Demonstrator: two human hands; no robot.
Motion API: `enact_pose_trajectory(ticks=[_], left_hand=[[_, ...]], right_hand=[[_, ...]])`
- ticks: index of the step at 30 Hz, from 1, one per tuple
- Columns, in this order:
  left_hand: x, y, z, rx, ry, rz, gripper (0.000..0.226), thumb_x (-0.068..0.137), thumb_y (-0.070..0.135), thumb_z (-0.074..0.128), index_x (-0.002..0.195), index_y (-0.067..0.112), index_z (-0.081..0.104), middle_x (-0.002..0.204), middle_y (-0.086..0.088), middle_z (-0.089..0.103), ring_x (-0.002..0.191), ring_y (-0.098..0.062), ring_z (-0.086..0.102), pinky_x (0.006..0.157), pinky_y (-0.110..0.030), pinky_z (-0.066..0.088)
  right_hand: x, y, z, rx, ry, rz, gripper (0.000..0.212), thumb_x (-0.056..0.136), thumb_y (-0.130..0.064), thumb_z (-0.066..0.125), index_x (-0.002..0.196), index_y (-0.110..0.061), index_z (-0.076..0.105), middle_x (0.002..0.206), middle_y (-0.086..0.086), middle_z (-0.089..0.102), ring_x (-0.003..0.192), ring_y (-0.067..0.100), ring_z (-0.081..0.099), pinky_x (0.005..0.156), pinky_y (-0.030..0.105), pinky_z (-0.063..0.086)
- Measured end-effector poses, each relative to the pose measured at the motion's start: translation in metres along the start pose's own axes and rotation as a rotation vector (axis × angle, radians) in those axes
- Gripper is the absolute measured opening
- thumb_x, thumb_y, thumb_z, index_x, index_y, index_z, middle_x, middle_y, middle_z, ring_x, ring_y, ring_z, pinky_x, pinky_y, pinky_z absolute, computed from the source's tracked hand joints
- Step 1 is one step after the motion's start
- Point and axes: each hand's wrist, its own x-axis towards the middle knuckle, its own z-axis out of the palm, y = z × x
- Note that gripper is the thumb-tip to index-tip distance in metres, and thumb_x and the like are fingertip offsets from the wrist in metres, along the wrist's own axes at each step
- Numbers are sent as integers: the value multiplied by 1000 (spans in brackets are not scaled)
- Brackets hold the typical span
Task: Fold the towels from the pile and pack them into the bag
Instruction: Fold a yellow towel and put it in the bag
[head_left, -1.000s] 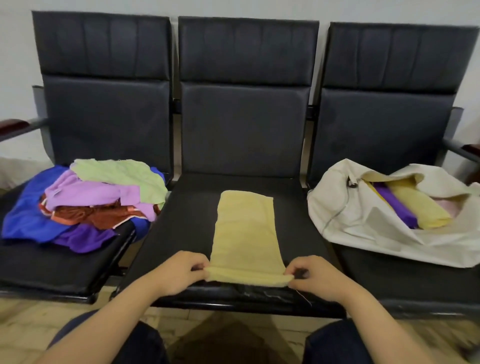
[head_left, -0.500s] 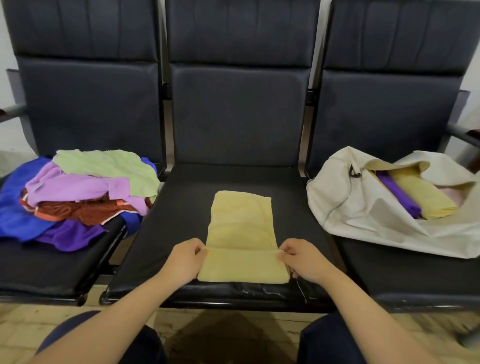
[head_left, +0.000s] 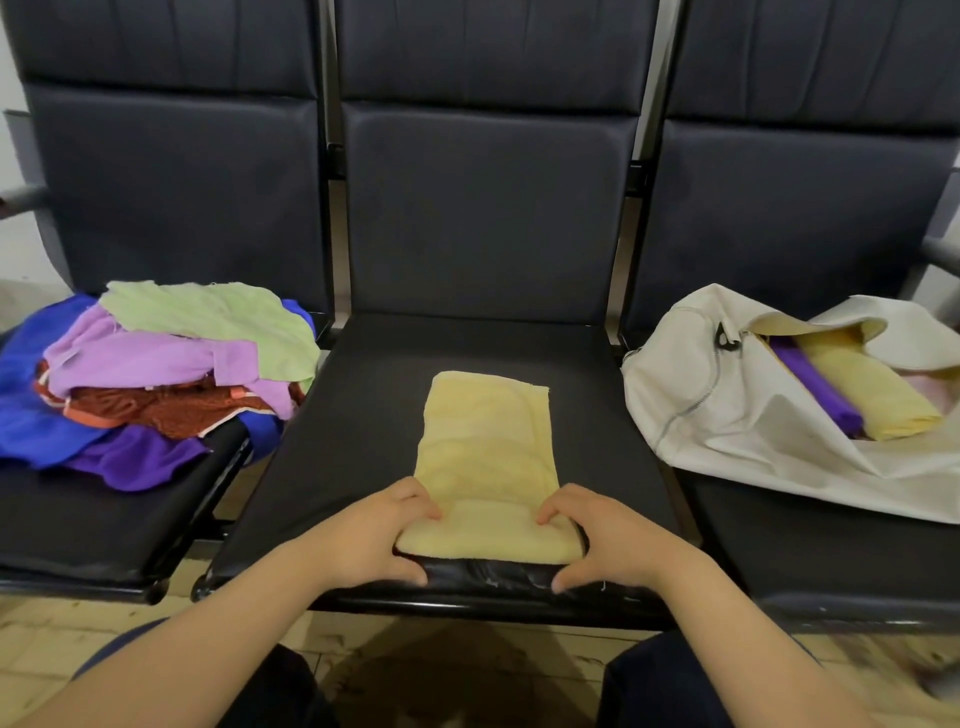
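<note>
A pale yellow towel lies lengthwise on the middle seat, its near end rolled up into a thick fold. My left hand grips the left end of that roll, fingers curled over the top and thumb at the seat's front edge. My right hand grips the right end the same way. The pile of towels, green, lilac, rust, blue and purple, sits on the left seat. The cream bag lies open on the right seat with a purple and a yellow rolled towel inside.
Three dark padded seats stand in a row with tall backrests behind. Metal armrests stick out at the far left and far right. Tiled floor and my knees show below the seat edge.
The rolled near end of the yellow towel has grown thicker and moved farther up the towel. Both hands have shifted inward over the roll. The camera has moved closer.
</note>
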Motion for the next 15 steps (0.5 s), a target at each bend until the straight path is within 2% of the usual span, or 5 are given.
enact_pose_trajectory(ticks=[2,5,9,11,15], left_hand=[[-1,-1,-1,-43,77,12,45,86,39,66,128,36,53,120,26,44,111,5,46,103,-20,39],[-3,1,-4,-130,172,-11,21,93,28,58,112,39,59,105,23,59,97,6,56,92,-22,49],[-4,5,-8,-334,233,-114,9,96,26,52,101,32,56,95,9,63,88,-5,59,73,-17,45],[-3,6,-10,-421,266,-143,8,98,25,50,101,30,55,98,8,62,93,-6,59,74,-17,42],[5,5,-10,-508,280,-261,10,98,28,49,105,26,55,99,6,64,91,-7,60,76,-23,45]], right_hand=[[0,2,3,-25,80,-13,41,81,-28,75,118,-33,57,117,-21,50,105,3,49,91,20,42],[-1,3,1,36,206,-30,17,90,-16,61,101,-28,64,97,-10,64,88,9,59,85,32,51],[-4,5,-1,224,237,8,10,90,-18,59,95,-27,59,92,3,64,83,21,59,73,29,49],[-3,4,-2,337,242,40,6,92,-21,59,97,-23,56,88,7,64,74,17,59,69,29,49],[4,1,-2,453,230,145,8,97,-24,54,103,-19,56,86,1,69,66,8,63,57,19,49]])
